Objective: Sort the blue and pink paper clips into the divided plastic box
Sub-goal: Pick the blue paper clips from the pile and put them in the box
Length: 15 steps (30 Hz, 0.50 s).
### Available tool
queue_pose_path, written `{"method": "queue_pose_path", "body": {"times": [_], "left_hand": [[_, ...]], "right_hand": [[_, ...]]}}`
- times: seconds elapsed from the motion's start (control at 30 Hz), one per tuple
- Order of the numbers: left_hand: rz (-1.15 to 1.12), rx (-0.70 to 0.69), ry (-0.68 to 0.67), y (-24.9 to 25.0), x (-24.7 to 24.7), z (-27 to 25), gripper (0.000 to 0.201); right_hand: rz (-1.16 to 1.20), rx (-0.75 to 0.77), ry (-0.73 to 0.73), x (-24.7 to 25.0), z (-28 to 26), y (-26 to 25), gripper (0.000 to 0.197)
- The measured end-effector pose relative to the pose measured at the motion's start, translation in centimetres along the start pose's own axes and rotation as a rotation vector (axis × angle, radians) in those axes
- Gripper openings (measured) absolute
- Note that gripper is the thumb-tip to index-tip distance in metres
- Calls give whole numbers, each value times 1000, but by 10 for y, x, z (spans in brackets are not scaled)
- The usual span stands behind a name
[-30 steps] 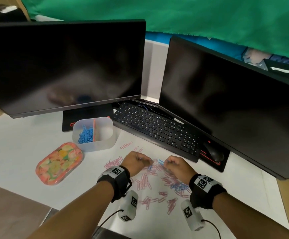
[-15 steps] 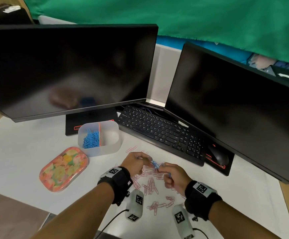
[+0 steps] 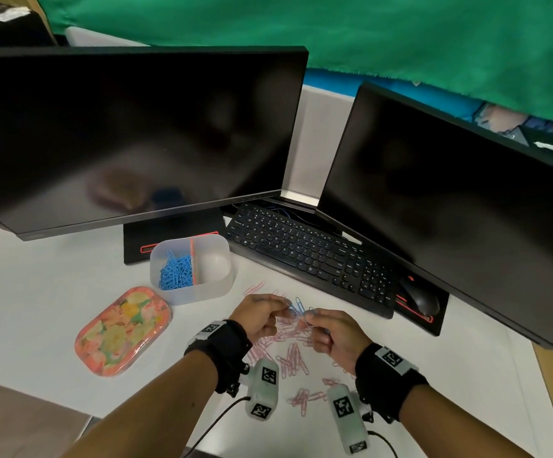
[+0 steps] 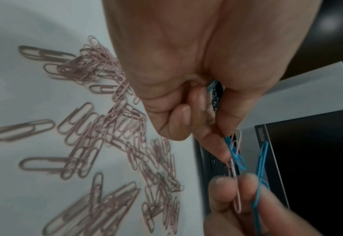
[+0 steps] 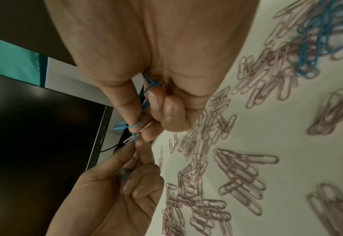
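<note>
The divided plastic box (image 3: 199,292) stands at the left monitor's foot, with blue paper clips (image 3: 176,271) in its left compartment and nothing in the right one (image 3: 214,262). Pink paper clips (image 3: 293,358) lie scattered on the white table under my hands. Both hands are raised above the pile, fingertips close together. My left hand (image 3: 285,309) pinches a bunch of blue clips (image 4: 235,153) that has a pink clip (image 4: 237,199) tangled in it. My right hand (image 3: 308,320) pinches the same tangle (image 5: 126,125). More blue clips (image 5: 318,32) lie in the pile near my right wrist.
A floral oval lid (image 3: 123,330) lies left of the pile. A black keyboard (image 3: 308,256) and mouse (image 3: 420,297) sit behind my hands, under two dark monitors (image 3: 130,133) (image 3: 450,200). Bare white table stretches to the left.
Both hands have risen off the pile and met, holding a tangle of blue clips between them. The head view has shifted slightly.
</note>
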<state>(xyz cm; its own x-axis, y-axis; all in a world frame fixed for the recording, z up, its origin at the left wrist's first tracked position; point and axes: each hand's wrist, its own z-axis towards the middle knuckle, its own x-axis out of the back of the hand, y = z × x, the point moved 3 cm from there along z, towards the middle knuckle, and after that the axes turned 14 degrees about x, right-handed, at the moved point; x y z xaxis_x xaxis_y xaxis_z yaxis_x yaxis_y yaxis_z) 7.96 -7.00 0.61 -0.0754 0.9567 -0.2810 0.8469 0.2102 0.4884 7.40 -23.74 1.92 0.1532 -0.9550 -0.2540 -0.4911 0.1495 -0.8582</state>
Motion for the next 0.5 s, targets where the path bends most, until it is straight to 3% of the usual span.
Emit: {"method": "queue_pose_path", "body": {"times": [0.13, 0.4, 0.5], "left_hand": [[-41, 21, 10, 4, 3, -3, 16], [-187, 18, 36, 14, 21, -13, 18], [-224, -17, 12, 22, 30, -26, 20]], "right_hand": [[-112, 17, -3, 7, 0, 0, 12], [-694, -88, -113, 6, -10, -15, 21], [-709, -54, -137, -16, -3, -27, 19]]}}
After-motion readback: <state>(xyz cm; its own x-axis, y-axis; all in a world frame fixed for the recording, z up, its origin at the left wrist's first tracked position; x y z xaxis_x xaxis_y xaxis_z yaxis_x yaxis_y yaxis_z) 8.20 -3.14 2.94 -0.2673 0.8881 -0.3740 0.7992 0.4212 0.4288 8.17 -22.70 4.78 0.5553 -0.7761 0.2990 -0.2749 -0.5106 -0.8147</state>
